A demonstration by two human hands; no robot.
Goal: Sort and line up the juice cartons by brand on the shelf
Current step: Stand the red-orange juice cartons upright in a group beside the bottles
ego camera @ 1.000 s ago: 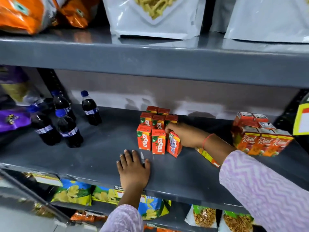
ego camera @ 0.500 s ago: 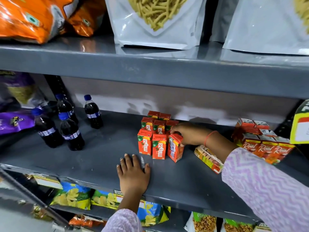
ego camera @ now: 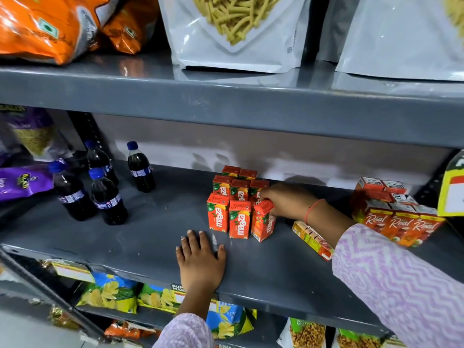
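Several orange Maaza cartons (ego camera: 229, 209) stand in rows at the middle of the grey shelf (ego camera: 150, 237). My right hand (ego camera: 286, 200) grips the rightmost front Maaza carton (ego camera: 262, 222) by its top; that carton stands slightly turned, at the end of the front row. My left hand (ego camera: 199, 259) lies flat on the shelf in front of the cartons, fingers spread, holding nothing. A yellow-orange carton (ego camera: 312, 239) lies on its side under my right forearm. Several Real cartons (ego camera: 391, 212) stand grouped at the right.
Several dark cola bottles (ego camera: 100, 187) stand at the left of the same shelf, beside a purple snack bag (ego camera: 22, 180). Snack bags fill the shelf above and the one below. A yellow price tag (ego camera: 452, 187) hangs at the right edge.
My right hand has turned the front right Maaza carton so its label faces more forward and set it nearer the row. My left hand stayed flat on the shelf.
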